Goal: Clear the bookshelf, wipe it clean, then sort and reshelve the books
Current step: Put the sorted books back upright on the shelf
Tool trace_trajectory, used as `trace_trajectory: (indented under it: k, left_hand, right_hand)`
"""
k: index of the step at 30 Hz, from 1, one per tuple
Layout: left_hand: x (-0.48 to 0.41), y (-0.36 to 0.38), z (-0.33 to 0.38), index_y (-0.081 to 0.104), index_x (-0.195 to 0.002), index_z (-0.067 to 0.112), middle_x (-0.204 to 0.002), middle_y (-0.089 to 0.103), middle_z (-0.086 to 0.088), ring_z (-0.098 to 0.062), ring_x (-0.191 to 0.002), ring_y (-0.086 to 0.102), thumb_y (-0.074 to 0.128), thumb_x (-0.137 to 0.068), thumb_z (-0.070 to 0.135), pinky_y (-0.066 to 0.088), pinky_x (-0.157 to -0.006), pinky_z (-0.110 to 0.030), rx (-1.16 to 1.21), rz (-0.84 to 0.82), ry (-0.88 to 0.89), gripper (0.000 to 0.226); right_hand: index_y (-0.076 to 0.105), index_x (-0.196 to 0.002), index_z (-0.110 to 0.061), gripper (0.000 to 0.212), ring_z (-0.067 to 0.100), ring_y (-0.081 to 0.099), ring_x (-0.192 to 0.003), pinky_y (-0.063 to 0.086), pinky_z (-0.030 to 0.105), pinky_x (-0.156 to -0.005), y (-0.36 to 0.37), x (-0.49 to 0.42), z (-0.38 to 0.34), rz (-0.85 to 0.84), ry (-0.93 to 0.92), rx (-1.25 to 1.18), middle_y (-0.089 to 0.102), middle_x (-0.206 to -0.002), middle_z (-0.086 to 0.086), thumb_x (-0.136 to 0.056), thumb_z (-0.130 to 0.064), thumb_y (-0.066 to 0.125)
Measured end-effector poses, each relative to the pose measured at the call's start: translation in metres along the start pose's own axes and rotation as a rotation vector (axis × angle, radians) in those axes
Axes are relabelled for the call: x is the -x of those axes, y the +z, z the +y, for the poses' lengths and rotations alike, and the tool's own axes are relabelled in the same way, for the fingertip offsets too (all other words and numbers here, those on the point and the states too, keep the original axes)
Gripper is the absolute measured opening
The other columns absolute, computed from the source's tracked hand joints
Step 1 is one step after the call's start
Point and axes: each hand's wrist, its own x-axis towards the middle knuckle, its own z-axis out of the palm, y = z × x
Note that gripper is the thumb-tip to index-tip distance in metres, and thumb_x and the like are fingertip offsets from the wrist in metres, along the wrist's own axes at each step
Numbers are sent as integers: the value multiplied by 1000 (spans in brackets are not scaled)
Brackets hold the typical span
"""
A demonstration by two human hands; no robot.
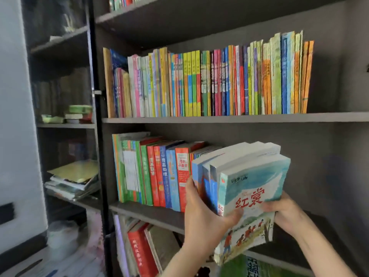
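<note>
Books [249, 188] upright between hands, spines facing viewer.

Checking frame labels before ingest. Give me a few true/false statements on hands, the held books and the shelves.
1. Both hands grip one bundle of books. True: left hand on its left side, right hand on its right.
2. The front cover of the bundle is solid black. False: it is blue and white with red characters.
3. The shelf above holds an upright row of thin books. True.
4. The middle shelf is completely bare. False: upright books fill its left part.
5. The right hand holds a cloth. False: it holds the books.
</note>
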Motion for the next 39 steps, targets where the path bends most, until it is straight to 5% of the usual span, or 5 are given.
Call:
trace_trajectory:
  k: [8,14,24,30,39]
  left_hand:
    - [-66,67,-59,18,-129,31,-118,40,28,22,-107,43,89,-62,27,38,-81,3,28,-49,-11,97]
    - [-80,87,-96,15,-135,41,-131,44,15,-6,-124,48,88,-55,43,49,-100,-35,69,-84,-69,109]
    - [-82,99,-88,-7,-137,61,-147,22,22,-5,-140,24,84,-46,60,29,-115,-44,61,-51,6,129]
    - [-74,119,-75,-1,-145,49,-148,22,21,-5,-140,24,85,-55,50,32,-114,-45,103,-148,62,124]
    - [-80,101,-82,27,-123,58,-121,46,22,-5,-117,50,85,-56,38,49,-96,-35,134,-94,63,90]
  right_hand:
    - [70,-97,4,86,41,68,-91,58,43,-67,-70,-67,31,-36,146,-44,68,-102,29,-15,-9,94]
    - [57,-117,3,99,43,65,-99,56,46,-75,-83,-81,53,-30,198,-2,66,-109,29,-27,-12,95]
    - [55,-129,-18,96,25,63,-112,46,41,-87,-68,-83,34,213,82,-265,64,-126,11,-57,-81,61]
    - [61,-125,-12,79,24,64,-111,44,40,-91,-40,-113,18,271,79,-223,67,-121,13,-88,-72,24]
    - [69,-109,-16,39,23,66,-97,49,36,-84,-47,-117,16,435,59,-145,73,-104,8,-93,-45,48]
